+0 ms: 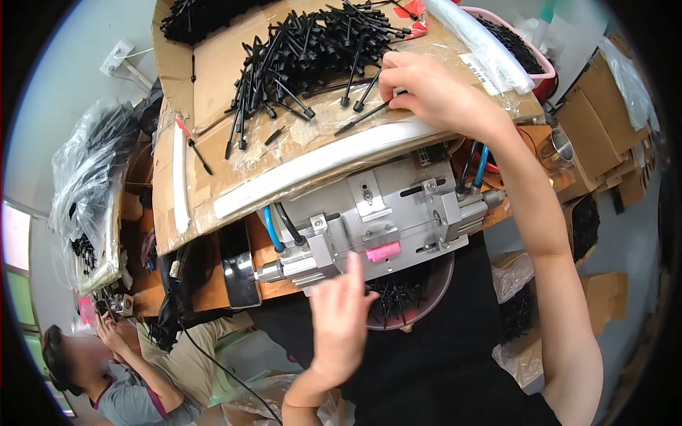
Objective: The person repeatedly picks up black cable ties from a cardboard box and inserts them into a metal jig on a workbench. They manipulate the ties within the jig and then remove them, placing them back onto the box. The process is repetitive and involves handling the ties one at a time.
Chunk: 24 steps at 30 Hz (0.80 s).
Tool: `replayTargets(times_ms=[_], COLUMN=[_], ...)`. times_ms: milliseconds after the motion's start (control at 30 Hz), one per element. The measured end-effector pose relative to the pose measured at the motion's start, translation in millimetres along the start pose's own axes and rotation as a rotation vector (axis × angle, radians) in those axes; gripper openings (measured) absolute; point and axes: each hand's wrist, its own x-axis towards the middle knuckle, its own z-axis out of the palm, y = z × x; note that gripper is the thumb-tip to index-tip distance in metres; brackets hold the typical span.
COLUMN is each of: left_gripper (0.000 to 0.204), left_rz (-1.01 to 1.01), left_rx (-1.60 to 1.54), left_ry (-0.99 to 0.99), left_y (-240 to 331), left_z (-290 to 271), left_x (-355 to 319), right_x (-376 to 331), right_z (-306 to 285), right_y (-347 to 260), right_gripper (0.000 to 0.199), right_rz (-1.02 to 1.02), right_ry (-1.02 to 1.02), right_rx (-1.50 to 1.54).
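My right hand point(426, 92) reaches over the cardboard tray point(291, 145), its fingertips pinched on a thin black plastic stem point(362, 118) at the tray's near edge. Beyond it lies a heap of similar black stems point(312, 53) with small round heads. My left hand point(337, 319) hovers in front of the metal clamping fixture point(412, 220), index finger stretched out and thumb apart, with nothing visible in it. A pink block point(383, 251) sits on the fixture near that fingertip. Below, a round basin point(444, 287) holds more black stems, partly hidden by the left hand.
Blue air hoses point(271, 228) join the fixture's cylinders. A pink basket point(543, 60) of black parts stands far right, and a metal cup point(558, 145) nearer. Open cartons point(597, 117) line the right side. A co-worker point(142, 383) sits at the lower left, beside a plastic-wrapped bundle point(96, 163).
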Motion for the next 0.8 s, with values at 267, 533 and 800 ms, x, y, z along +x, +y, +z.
replayTargets(times_ms=[267,533,800], left_gripper=[0.066,0.07,0.034], left_rz=[-0.057,-0.044,0.035], left_rx=[0.166,0.183,0.225], left_ry=[-0.117,-0.18,0.353], left_y=[17,9,-33], left_z=[53,48,-9], left_x=[-12,-10,151], right_x=[-44,-120,-169], right_z=[-55,-12,65], right_y=[-59,-124,-182], right_gripper=[0.026,0.021,0.06], right_rz=[0.56,0.424,0.312], right_ry=[0.306,0.407,0.155], right_rx=[1.06,0.803,0.336])
